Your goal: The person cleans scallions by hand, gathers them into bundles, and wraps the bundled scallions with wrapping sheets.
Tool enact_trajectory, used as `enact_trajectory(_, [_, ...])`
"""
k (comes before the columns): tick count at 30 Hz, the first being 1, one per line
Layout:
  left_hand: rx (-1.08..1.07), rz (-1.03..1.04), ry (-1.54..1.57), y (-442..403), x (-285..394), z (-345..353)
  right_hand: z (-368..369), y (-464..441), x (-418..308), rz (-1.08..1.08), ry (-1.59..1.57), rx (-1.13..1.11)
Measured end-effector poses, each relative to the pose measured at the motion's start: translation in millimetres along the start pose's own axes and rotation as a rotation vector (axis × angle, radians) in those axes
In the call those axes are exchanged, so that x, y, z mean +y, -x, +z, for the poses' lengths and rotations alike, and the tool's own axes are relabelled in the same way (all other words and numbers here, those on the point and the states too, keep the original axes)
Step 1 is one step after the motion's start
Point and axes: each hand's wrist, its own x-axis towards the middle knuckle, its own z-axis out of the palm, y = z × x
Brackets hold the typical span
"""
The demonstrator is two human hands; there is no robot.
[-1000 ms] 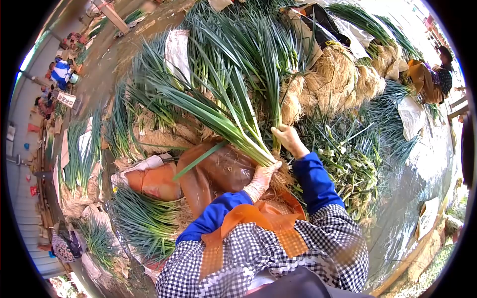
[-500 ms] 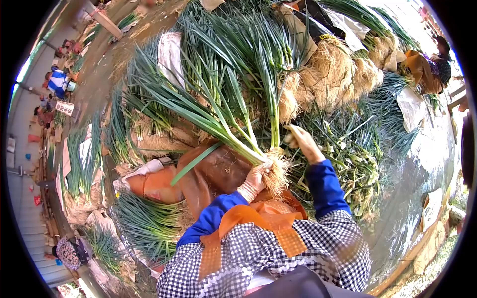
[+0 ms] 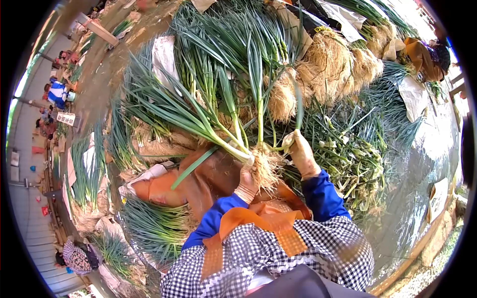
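Note:
My left hand (image 3: pixel 247 178) is closed around a small bunch of green onions (image 3: pixel 232 144) near their base. Their pale, stringy roots (image 3: pixel 267 171) spill out beside my fingers, while the long green tops fan up and to the left. My right hand (image 3: pixel 303 156) pinches a green onion leaf (image 3: pixel 299 107) just right of the bunch; the leaf stands up above the fingers. A thin stalk runs between that pinch and the bunch's base. Beneath the bunch, a brown apron (image 3: pixel 213 171) covers my lap.
Large piles of green onions (image 3: pixel 223 44) lie ahead, with root masses (image 3: pixel 328 64) at right. Stripped leaves (image 3: pixel 348 159) heap up by my right arm. Another bundle (image 3: pixel 154 223) lies at left. A person (image 3: pixel 77 256) is at far left, another person (image 3: pixel 432 57) at upper right.
My right hand, with fingers apart before, has come down and left and now pinches a leaf. My left hand and the bunch have shifted slightly left.

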Motion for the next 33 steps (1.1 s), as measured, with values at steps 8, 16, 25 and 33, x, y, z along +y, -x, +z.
enact_trajectory(8, [-0.052, -0.076, -0.039, 3.6, 0.4, 7.6, -10.6, -44.7, 2.3, -0.515, 1.676, 0.478])
enact_trajectory(16, [0.046, -0.062, 0.089, 0.4, -1.2, 13.9, 31.5, 6.1, -5.6, -0.208, 1.185, -0.334])
enact_trajectory(25, [0.002, 0.022, -0.029, -9.5, 0.3, -7.6, -57.0, 17.0, -15.1, 0.42, 1.28, -0.134])
enact_trajectory(33, [-0.087, -0.016, 0.023, -16.5, 5.2, -54.9, -2.0, -52.7, 80.3, 0.4, 0.18, -0.145])
